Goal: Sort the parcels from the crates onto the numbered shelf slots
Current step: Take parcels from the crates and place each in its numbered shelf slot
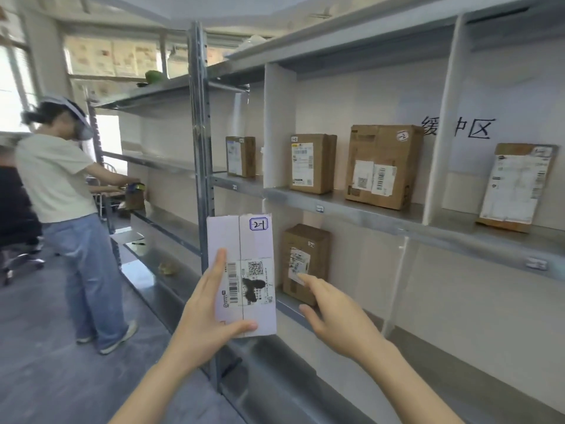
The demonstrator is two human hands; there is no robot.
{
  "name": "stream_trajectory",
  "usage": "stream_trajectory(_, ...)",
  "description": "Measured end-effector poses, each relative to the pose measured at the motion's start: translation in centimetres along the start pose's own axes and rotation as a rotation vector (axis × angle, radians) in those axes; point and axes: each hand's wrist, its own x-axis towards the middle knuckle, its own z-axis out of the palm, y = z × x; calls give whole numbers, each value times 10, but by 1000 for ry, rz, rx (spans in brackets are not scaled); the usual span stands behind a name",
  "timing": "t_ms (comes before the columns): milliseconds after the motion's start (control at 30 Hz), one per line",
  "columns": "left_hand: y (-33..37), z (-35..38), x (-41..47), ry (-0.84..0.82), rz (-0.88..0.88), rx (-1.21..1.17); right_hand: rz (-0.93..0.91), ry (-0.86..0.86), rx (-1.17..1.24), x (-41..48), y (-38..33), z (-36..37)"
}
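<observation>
My left hand (208, 304) grips a flat white parcel (255, 240), held upright in front of the shelf post; a hand-written tag reading 2-1 sits at its top right and a shipping label lower down. My right hand (333, 313) is beside it, fingers apart, holding nothing, index finger stretched toward a brown box (305, 261) on the lower shelf. On the middle shelf (351, 203) stand a small brown box (240, 156), a second brown box (312, 162) and a larger one (383, 165). A flat parcel (516, 185) leans in the rightmost slot.
White dividers (278, 127) split the shelf into slots with small number tags on the front edge. A grey steel upright (200, 133) stands just left of my parcel. Another person (67, 215) works at the neighbouring rack to the left. Grey floor lies below.
</observation>
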Motion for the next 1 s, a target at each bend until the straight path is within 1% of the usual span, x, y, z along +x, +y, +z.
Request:
stream_trajectory(167, -75, -47, 39, -68, 34, 29, 38, 11, 24, 73, -29, 43)
stream_trajectory(333, -143, -63, 78, -69, 6, -7, 52, -2, 29, 138, -44, 84)
stream_trajectory(500, -205, -55, 136, -102, 27, -22, 102, 19, 25, 210, -39, 122)
stream_trajectory(767, -279, -36, 255, -162, 119, -50, 181, 64, -2, 333, -14, 158)
stream_trajectory(1000, -327, -19, 328, -249, 161, -107, 305, 47, -33, 390, 6, 183)
